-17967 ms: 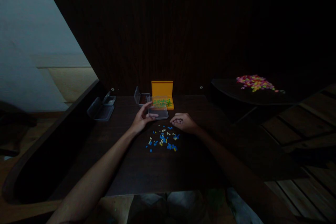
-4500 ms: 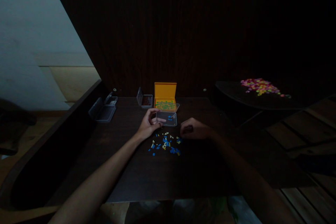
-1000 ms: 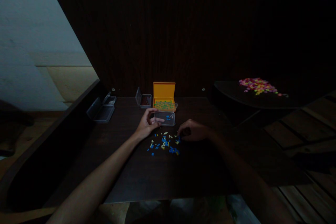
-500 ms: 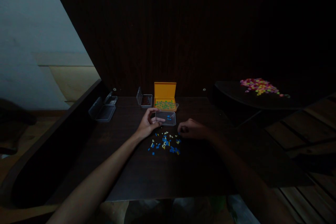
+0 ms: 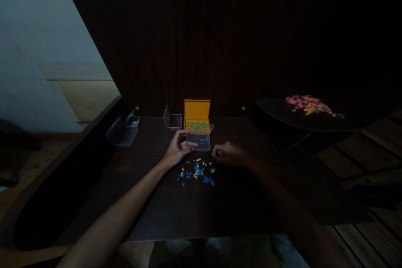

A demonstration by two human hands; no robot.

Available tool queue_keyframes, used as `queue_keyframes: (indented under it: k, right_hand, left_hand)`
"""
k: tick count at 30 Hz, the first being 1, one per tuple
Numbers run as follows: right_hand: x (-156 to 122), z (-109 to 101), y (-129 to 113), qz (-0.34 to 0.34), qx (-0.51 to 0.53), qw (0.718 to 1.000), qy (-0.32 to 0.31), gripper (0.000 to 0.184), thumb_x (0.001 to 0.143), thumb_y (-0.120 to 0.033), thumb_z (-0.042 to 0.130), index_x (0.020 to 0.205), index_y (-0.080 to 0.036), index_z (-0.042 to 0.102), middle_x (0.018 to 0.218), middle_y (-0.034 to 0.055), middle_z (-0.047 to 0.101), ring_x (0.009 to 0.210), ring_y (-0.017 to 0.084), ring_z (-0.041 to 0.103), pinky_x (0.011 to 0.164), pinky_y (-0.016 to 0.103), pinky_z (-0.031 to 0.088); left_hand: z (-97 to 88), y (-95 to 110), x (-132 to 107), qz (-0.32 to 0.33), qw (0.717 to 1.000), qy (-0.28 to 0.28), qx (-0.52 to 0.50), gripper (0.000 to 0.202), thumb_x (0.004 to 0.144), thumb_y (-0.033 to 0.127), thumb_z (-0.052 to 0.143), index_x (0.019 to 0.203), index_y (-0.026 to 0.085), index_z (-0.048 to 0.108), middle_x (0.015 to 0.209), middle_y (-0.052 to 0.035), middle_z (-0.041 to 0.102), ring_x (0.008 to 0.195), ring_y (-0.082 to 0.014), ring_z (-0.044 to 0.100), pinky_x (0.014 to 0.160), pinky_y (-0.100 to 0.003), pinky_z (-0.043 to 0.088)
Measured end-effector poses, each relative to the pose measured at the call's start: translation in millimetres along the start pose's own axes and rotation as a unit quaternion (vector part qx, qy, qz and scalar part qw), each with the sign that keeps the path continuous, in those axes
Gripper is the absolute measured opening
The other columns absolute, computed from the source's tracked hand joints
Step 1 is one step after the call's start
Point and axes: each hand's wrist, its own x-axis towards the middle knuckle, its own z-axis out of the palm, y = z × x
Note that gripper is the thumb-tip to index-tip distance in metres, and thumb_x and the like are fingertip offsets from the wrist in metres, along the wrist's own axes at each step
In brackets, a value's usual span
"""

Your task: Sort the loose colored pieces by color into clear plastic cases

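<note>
My left hand grips the left side of a small clear plastic box, thumb at the near edge and fingers behind and beneath. A few tiny blue bricks show in that box. To its right, my right hand is closed in a pinch just above the table, with a tiny blue brick at its fingertips. Between and below both hands lies a loose scatter of tiny building bricks in blue, yellow and cream.
Behind the clear box stands an open orange case holding green pieces. An open clear box with dark pieces is left of it. More open clear boxes sit at the far left. Colourful pieces are heaped on a shelf at right.
My right hand's fingertips have shifted slightly, and the blue brick at them lies a little further left. My left hand keeps its hold on the clear box.
</note>
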Motion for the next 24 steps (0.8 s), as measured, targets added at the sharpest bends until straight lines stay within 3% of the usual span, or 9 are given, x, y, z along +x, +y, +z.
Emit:
queue_keyframes:
  k: [5,12,24]
  right_hand:
    - [1.4,0.7,2.5,-0.002,0.009,1.0,0.028,0.017,0.084,-0.028,0.058,0.088,-0.016,0.069,0.059,-0.0047,0.054,0.051,0.009,0.042,0.054,0.021,0.03]
    - [0.5,0.6,4.3,-0.01,-0.004,1.0,0.01,0.019,0.078,-0.025,0.062,0.09,-0.016,0.074,0.059,-0.004,0.055,0.052,0.009,0.043,0.056,0.022,0.031]
    - [2.5,5.7,4.1,-0.049,-0.012,0.998,0.029,0.022,0.084,-0.024,0.057,0.093,-0.015,0.075,0.061,-0.0018,0.058,0.053,0.009,0.047,0.057,0.022,0.033]
  left_hand:
    - [-1.3,-1.8,0.2,0.008,1.0,-0.008,0.0,0.055,0.066,0.019,0.081,0.11,0.023,0.047,0.134,-0.0101,0.047,0.089,-0.0175,0.071,0.071,-0.024,0.054]
    - [-1.2,-1.6,1.1,0.003,1.0,-0.002,0.004,0.057,0.064,0.017,0.081,0.109,0.023,0.047,0.132,-0.009,0.048,0.088,-0.0178,0.072,0.07,-0.023,0.054]
    - [-0.7,-0.6,1.0,0.005,1.0,0.005,0.009,0.055,0.064,0.018,0.081,0.107,0.023,0.048,0.131,-0.0089,0.048,0.087,-0.0188,0.072,0.068,-0.024,0.054]
